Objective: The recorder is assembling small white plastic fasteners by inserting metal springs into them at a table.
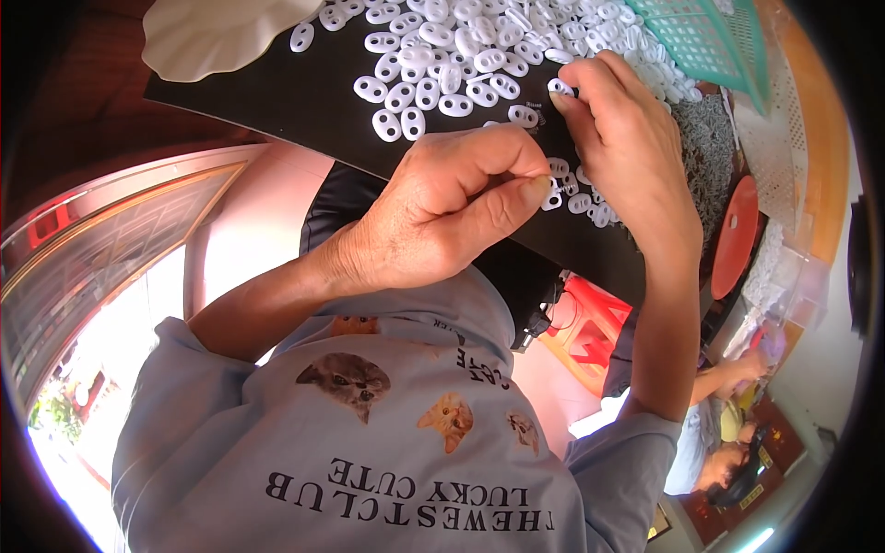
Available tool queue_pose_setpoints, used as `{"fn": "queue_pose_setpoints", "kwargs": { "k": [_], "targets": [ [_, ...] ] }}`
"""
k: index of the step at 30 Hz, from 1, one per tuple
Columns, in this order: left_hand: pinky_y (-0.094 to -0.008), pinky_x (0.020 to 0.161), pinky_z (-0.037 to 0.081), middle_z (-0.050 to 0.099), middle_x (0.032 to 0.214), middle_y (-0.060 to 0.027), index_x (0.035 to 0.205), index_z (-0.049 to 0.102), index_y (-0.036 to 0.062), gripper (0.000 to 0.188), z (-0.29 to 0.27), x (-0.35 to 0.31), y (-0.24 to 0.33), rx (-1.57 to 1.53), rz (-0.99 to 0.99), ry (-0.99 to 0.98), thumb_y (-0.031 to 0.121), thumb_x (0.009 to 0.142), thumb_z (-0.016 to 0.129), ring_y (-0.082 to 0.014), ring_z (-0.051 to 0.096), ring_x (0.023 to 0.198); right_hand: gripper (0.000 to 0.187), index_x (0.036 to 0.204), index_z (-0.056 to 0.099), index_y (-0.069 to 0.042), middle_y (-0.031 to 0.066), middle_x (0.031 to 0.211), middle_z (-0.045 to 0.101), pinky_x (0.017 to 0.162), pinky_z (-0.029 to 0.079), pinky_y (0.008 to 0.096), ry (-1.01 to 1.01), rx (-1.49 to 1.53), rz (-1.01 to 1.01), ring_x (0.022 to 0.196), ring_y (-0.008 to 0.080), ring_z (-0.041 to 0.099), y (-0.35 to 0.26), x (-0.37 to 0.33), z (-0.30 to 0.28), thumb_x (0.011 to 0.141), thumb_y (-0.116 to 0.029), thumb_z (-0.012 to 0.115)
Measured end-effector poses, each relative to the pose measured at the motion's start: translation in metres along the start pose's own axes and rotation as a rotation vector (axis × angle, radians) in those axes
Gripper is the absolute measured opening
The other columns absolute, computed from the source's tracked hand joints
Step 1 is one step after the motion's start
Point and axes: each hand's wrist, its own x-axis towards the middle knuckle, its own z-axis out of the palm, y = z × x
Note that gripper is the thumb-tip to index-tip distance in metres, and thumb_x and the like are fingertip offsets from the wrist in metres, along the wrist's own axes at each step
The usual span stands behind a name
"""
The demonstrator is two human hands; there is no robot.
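My left hand (pixel 452 207) is closed in a pinch, thumb against forefinger. At its fingertips a small white plastic piece (pixel 552 196) shows, mostly hidden, with what looks like a thin coil beside it. Farther up and to the right, my right hand (pixel 622 129) pinches a white oval two-hole plastic piece (pixel 560 87) between thumb and forefinger. Below and between the hands lies a small cluster of similar white pieces (pixel 579 203) on the black tabletop (pixel 277 101). A large heap of white oval two-hole pieces (pixel 452 74) spreads beyond both hands.
A teal plastic basket (pixel 691 41) stands at the far right. Near my right forearm lie a pile of small grey metal parts (pixel 705 157) and a red oval lid or dish (pixel 735 238). A cream scalloped dish (pixel 217 37) sits far left. Another person (pixel 714 442) works at right.
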Motion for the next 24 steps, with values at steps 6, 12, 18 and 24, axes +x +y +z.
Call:
{"fn": "queue_pose_setpoints", "kwargs": {
  "k": [6,12,18,24],
  "targets": [
    [-0.0228,0.066,0.038,0.051,0.084,-0.0027,0.095,0.055,-0.0007,0.009,0.000,0.000,0.001,0.000,-0.009,0.003,0.006,0.099,0.050,-0.0091,0.046,0.074,0.015,0.096,0.054,-0.003,0.0128,0.089,0.059,0.065,0.047,0.0416,0.015,0.018,-0.032,0.076,0.0353,0.060,0.002,0.002,0.000,0.085,-0.004,0.064],
    [-0.0220,0.070,0.040,0.053,0.085,-0.0022,0.098,0.055,-0.0005,0.010,0.001,-0.003,0.004,-0.049,-0.068,0.019,0.008,0.100,0.049,-0.0083,0.048,0.075,0.016,0.085,0.051,-0.002,0.0135,0.088,0.061,0.065,0.049,0.0452,-0.028,-0.125,-0.027,0.078,0.0379,0.062,-0.004,-0.001,-0.001,0.085,-0.009,0.065],
    [-0.0215,0.070,0.041,0.054,0.087,-0.0021,0.099,0.055,-0.0005,0.009,0.002,-0.003,0.007,-0.076,-0.118,0.045,0.007,0.099,0.050,-0.0071,0.048,0.076,0.019,0.090,0.059,0.001,-0.0004,0.068,0.052,0.055,0.038,0.0229,-0.030,0.743,0.234,0.063,0.0057,0.044,-0.017,-0.021,-0.032,0.095,-0.017,0.062],
    [-0.0214,0.068,0.039,0.054,0.085,-0.0018,0.098,0.056,-0.0009,0.009,0.002,-0.002,0.012,-0.063,-0.192,0.031,0.007,0.097,0.051,-0.0073,0.048,0.076,0.018,0.093,0.060,0.000,-0.0071,0.074,0.048,0.054,0.027,0.0171,-0.195,0.927,0.319,0.062,0.0000,0.036,-0.022,-0.034,-0.037,0.097,-0.017,0.056]
  ]
}}
